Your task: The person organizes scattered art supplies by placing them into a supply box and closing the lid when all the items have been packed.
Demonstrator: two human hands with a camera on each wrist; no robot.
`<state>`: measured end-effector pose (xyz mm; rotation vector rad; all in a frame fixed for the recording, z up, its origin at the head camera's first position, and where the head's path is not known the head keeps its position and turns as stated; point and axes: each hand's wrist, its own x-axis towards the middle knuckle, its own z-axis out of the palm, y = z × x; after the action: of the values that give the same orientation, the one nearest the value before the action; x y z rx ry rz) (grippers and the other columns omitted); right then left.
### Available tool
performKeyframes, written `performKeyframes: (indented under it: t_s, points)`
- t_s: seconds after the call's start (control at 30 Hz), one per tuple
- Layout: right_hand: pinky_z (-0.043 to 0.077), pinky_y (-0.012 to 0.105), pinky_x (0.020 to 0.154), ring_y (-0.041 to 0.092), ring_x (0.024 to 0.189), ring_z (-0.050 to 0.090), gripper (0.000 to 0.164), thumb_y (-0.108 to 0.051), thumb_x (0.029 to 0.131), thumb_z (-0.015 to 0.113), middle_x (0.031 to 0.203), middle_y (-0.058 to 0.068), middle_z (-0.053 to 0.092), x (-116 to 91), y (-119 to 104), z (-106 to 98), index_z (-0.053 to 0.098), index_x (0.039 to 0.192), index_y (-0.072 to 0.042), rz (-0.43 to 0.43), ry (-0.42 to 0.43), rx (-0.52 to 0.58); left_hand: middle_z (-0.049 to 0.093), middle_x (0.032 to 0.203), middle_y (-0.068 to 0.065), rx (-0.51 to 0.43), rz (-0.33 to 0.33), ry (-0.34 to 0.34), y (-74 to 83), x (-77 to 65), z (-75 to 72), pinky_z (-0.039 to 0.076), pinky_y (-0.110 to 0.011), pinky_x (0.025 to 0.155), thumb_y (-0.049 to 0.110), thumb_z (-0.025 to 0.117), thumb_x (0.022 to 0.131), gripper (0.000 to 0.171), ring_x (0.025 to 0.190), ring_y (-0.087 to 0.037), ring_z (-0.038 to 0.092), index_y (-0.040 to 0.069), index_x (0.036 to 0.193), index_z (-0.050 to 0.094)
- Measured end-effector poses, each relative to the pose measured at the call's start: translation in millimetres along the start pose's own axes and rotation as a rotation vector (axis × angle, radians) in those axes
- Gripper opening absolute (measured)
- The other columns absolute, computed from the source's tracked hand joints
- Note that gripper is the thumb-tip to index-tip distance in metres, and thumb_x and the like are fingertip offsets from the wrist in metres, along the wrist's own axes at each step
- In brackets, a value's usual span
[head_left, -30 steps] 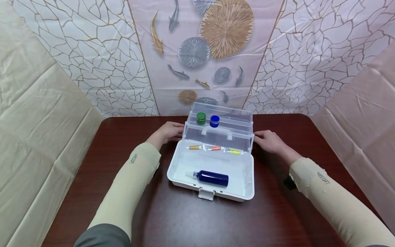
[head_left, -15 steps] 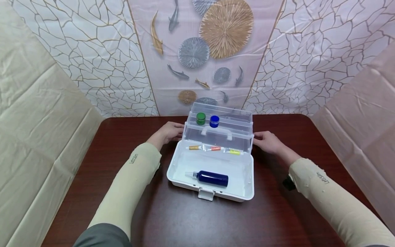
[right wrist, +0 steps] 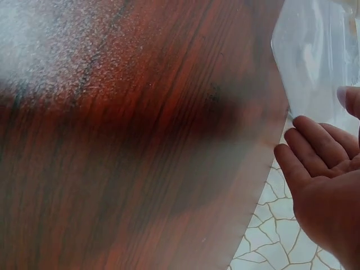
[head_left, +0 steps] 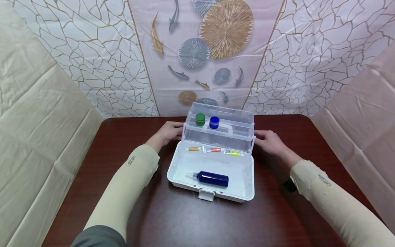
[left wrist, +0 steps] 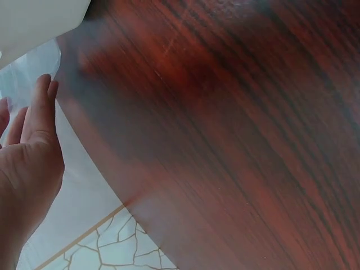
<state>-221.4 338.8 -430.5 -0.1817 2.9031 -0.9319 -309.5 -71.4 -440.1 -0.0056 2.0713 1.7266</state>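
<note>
A white storage box [head_left: 191,164] stands opened, its clear plastic lid section with a stepped tray [head_left: 225,144] raised at the back. My left hand [head_left: 168,132] touches the left side of that clear section, my right hand [head_left: 267,141] its right side. In the left wrist view, the left fingers [left wrist: 42,112] lie mostly straight against the clear plastic. The right fingers [right wrist: 315,146] reach to its lower corner, thumb apart. A green jar [head_left: 200,119] and a blue jar [head_left: 214,122] sit on the clear tray. A dark blue bottle [head_left: 213,178] lies in the base.
Three small paint tubes, orange-brown [head_left: 195,149], red [head_left: 213,150] and yellow [head_left: 234,153], lie along the back of the base. A latch [head_left: 206,195] hangs at its front. The dark wooden table [head_left: 191,226] ends at a patterned wall cloth [head_left: 117,85].
The clear section has shifted slightly, its front edge a little lower in the head view. Its white handle now shows higher and less of it is visible. Both hands stay at its sides.
</note>
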Motion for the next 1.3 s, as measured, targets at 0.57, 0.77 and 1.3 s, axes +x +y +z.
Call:
performKeyframes:
  t_s: [0.57,0.77,1.3]
  points:
    - [0.047,0.067,0.112,0.048,0.137,0.056,0.055,-0.024,0.109,0.065,0.151,0.028,0.055,-14.2,-9.4,0.9,0.051,0.158,-0.004,-0.063,0.161,-0.032,0.064,0.148,-0.018,-0.023,0.208,0.029,-11.1,-16.3,-4.2,0.063,-0.035,0.1,0.005,0.061,0.109,0.044,0.126,-0.029,0.067,0.006,0.153,0.058]
    - [0.052,0.066,0.103,0.045,0.123,0.063,0.056,-0.024,0.108,0.066,0.147,0.03,0.057,-19.3,-11.9,1.0,0.05,0.159,-0.008,-0.097,0.198,-0.025,0.063,0.149,-0.014,0.031,0.234,0.07,-13.2,-20.7,-4.8,0.062,-0.036,0.1,0.01,0.066,0.108,0.043,0.127,-0.028,0.067,0.011,0.151,0.062]
    - [0.051,0.07,0.101,0.05,0.123,0.064,0.062,-0.014,0.101,0.075,0.144,0.031,0.06,-30.3,-14.2,-3.1,0.052,0.159,-0.014,-0.234,0.282,-0.073,0.068,0.144,-0.009,0.179,0.362,0.169,-15.0,-37.8,-6.3,0.06,-0.042,0.105,0.015,0.072,0.105,0.043,0.132,-0.025,0.064,0.016,0.148,0.066]
